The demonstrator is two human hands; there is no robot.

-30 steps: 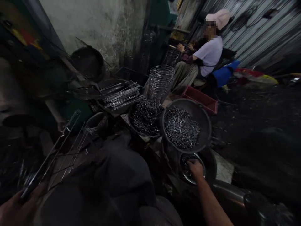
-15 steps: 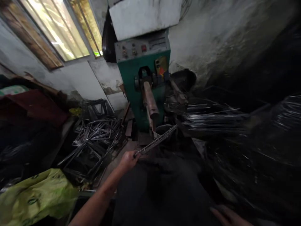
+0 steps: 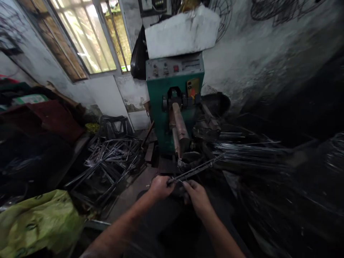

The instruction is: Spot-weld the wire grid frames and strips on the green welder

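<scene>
The green machine [image 3: 175, 107] stands ahead of me; below its 2 projecting arms, the wire frame [image 3: 199, 170] slants over my lap. My left hand [image 3: 162, 187] grips its near end; my right hand [image 3: 195, 195] pinches a small rod [image 3: 181, 181] beside it.

The right hand's [image 3: 197, 196] lower fingers were lost in dark shade, so whatever they held beyond a thin bright tip could not be told. The left hand's [image 3: 162, 187] fingers hid the near end of the wire frame [image 3: 200, 168]. At the right edge, a coil of wire [image 3: 337, 150] was cut off and smeared by blur. The markings on the control panel [image 3: 174, 67] were too small to read, and the yellow-green bag [image 3: 40, 222] ran out past the left edge.
</scene>
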